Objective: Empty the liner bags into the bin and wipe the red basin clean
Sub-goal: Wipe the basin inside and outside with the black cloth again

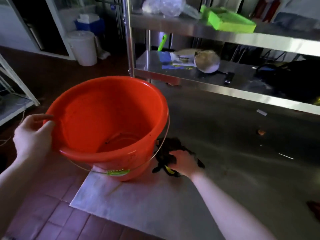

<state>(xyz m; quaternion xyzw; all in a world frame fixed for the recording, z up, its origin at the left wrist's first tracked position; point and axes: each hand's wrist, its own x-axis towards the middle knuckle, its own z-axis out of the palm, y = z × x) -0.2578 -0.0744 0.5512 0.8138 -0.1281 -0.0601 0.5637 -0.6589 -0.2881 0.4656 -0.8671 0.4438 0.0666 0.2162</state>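
The red basin [110, 122], a bucket with a wire handle, stands at the left corner of a steel table [225, 153], tilted toward me. A little liquid and dark specks lie at its bottom. My left hand [32, 135] grips its left rim, thumb inside. To the right of the basin, my right hand [185, 163] presses down on a dark crumpled cloth [169, 149] that lies on the table beside the basin's base. No liner bags show.
A steel shelf [225, 37] over the table's back carries a green tray [226, 21] and clear plastic bags [164, 6]. The lower shelf holds a bowl [207, 62] and a black bag [290, 77]. A white lidded bin [83, 47] stands on the tiled floor at the left.
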